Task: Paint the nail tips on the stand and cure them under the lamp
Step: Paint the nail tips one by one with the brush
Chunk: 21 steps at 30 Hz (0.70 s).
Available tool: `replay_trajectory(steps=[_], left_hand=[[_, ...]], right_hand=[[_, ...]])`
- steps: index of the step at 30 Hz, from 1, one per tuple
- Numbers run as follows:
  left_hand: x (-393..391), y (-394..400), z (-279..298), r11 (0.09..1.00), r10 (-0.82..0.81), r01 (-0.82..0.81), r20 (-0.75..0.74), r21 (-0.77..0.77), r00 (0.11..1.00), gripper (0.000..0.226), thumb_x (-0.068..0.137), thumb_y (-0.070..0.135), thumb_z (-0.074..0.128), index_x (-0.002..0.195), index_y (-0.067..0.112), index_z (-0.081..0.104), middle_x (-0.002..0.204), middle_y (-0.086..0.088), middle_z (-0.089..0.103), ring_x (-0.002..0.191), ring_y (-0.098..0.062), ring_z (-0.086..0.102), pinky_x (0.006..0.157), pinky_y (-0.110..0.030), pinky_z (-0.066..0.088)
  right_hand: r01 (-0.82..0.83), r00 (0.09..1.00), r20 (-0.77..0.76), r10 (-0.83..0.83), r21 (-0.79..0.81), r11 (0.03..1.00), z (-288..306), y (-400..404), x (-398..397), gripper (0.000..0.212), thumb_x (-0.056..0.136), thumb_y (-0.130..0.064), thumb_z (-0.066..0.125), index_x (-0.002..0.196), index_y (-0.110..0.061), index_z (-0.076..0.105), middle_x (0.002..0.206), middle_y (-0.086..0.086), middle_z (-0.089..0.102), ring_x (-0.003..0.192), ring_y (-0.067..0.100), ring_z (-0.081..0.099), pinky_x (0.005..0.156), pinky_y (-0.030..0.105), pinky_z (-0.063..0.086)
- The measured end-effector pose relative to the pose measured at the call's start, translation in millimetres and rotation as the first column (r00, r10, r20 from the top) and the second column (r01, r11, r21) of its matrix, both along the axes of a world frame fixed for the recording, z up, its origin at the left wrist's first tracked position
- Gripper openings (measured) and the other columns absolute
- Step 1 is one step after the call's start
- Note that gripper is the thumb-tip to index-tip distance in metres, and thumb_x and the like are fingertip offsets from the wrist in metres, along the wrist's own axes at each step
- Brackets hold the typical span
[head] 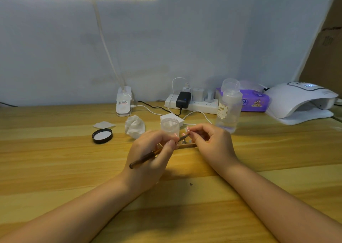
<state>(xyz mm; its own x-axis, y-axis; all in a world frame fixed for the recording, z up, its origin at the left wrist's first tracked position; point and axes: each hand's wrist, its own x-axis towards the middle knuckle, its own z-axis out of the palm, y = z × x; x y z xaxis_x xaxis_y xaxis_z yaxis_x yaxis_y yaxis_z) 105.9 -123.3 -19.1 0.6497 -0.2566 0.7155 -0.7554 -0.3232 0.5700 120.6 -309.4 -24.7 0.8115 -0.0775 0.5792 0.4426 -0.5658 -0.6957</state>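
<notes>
My left hand (151, 150) grips a dark brown nail brush (142, 159), its tip pointing up and right toward the nail tips. My right hand (212, 141) pinches a small pink-and-white nail tip (187, 129) between thumb and fingers. Between the hands a low wooden stand (187, 146) lies on the desk with a metal holder (184, 141) on it; most of it is hidden behind my fingers. The white curing lamp (303, 102) sits at the far right, display lit.
A small clear jar (169, 125) stands just behind my hands, its black lid (102, 136) to the left. A crumpled tissue (135, 126), a clear liquid bottle (228, 107), a power strip (192, 103) with cables, a purple wipes pack (255, 100) and a desk-lamp base (124, 102) line the back.
</notes>
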Motion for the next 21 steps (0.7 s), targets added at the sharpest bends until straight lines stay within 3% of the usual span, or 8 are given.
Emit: replay_trajectory(steps=[3, 7, 9, 13, 21], left_hand=[[-2.0, -1.3, 1.0, 0.999, 0.003, -0.003, -0.015, -0.041, 1.0, 0.021, 0.089, 0.03, 0.05, 0.088, 0.019, 0.068, 0.079, 0.008, 0.07, 0.078, -0.004, 0.062, 0.069, -0.014, 0.044], [-2.3, -3.3, 3.0, 0.997, 0.026, -0.032, -0.081, -0.065, 0.996, 0.022, 0.09, 0.04, 0.05, 0.101, 0.029, 0.066, 0.089, 0.01, 0.072, 0.089, -0.009, 0.067, 0.077, -0.03, 0.053], [-1.9, -3.1, 3.0, 0.999, 0.026, -0.03, -0.091, -0.037, 0.996, 0.028, 0.088, 0.041, 0.051, 0.102, 0.024, 0.069, 0.091, 0.007, 0.072, 0.09, -0.01, 0.067, 0.078, -0.03, 0.052], [-3.6, -1.0, 4.6, 1.0, 0.001, -0.001, -0.049, -0.006, 0.999, 0.029, 0.087, 0.035, 0.051, 0.092, 0.015, 0.072, 0.082, 0.006, 0.072, 0.082, -0.009, 0.065, 0.073, -0.014, 0.043], [-3.6, -2.2, 5.8, 0.998, 0.036, -0.039, -0.059, -0.05, 0.998, 0.029, 0.089, 0.036, 0.05, 0.09, 0.015, 0.07, 0.079, 0.007, 0.071, 0.079, -0.01, 0.065, 0.072, -0.029, 0.048]], right_hand=[[0.003, 1.0, -0.009, -0.003, 0.016, 1.0, 0.2, 0.2, -0.5, 0.009, 0.086, -0.014, 0.068, 0.092, -0.02, 0.071, 0.071, -0.016, 0.064, 0.074, 0.002, 0.062, 0.063, 0.013, 0.049], [-0.002, 1.0, -0.014, 0.002, 0.018, 1.0, 0.7, 0.7, -0.4, 0.01, 0.086, -0.012, 0.069, 0.092, -0.019, 0.072, 0.073, -0.017, 0.064, 0.077, 0.001, 0.062, 0.064, 0.012, 0.049], [-0.003, 1.0, -0.019, 0.004, 0.023, 1.0, 0.7, 0.5, -0.1, 0.01, 0.085, -0.011, 0.069, 0.092, -0.018, 0.072, 0.073, -0.016, 0.064, 0.076, 0.0, 0.062, 0.064, 0.012, 0.049], [-0.019, 1.0, -0.015, 0.019, 0.013, 1.0, 1.2, 0.6, -1.0, 0.011, 0.086, -0.011, 0.067, 0.092, -0.019, 0.071, 0.072, -0.017, 0.064, 0.073, -0.004, 0.061, 0.064, 0.009, 0.047], [-0.018, 1.0, -0.024, 0.018, 0.016, 1.0, 0.4, 0.2, -0.8, 0.012, 0.086, -0.012, 0.068, 0.093, -0.022, 0.07, 0.073, -0.016, 0.064, 0.076, -0.001, 0.062, 0.063, 0.008, 0.047]])
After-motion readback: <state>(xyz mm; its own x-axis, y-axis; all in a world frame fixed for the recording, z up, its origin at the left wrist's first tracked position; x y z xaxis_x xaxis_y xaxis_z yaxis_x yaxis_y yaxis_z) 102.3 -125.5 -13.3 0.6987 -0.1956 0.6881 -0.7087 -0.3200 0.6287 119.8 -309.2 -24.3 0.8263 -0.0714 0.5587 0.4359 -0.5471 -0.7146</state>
